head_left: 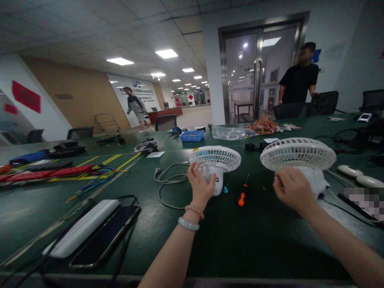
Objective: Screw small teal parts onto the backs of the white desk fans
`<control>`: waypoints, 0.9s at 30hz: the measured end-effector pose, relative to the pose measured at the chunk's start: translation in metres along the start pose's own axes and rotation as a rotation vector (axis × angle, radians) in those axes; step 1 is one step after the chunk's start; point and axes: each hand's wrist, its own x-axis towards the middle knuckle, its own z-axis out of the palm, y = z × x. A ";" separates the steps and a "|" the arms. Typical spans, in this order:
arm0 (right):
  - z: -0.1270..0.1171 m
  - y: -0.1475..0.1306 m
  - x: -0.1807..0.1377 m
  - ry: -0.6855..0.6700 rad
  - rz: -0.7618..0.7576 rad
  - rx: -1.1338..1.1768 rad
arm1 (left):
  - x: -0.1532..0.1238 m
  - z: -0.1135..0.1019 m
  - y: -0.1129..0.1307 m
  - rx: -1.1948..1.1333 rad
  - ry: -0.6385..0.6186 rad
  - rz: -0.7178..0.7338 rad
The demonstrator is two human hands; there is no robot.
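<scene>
Two white desk fans lie face down on the dark green table, cages toward the back. My left hand (200, 185) is wrapped around the motor housing of the left fan (231, 158), which has blue blades behind its cage. In front of the right fan (300, 154), my right hand (292, 187) is closed with curled fingers close to its housing; whatever it may hold is hidden. Between the fans lies an orange and black screwdriver (242, 196), its tip pointing away from me. A small light-blue knob-like part (225, 189) sits beside the left fan.
A grey cable (163, 184) loops left of the left fan. Nearer lie a phone (106, 236) and a white bar-shaped device (85, 228). Farther back are a blue basket (192, 137), a clear plastic bag (232, 133) and copper-coloured wire (264, 126). Two people stand or walk beyond the table.
</scene>
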 end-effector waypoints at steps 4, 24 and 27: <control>0.020 -0.081 0.038 -0.241 -0.198 0.229 | 0.000 0.010 -0.004 -0.083 -0.010 -0.095; 0.081 -0.102 0.031 -0.542 -0.211 0.364 | -0.001 0.017 -0.003 -0.157 -0.026 -0.183; 0.078 -0.102 0.031 -0.524 -0.222 0.342 | -0.001 0.018 -0.002 -0.148 -0.032 -0.182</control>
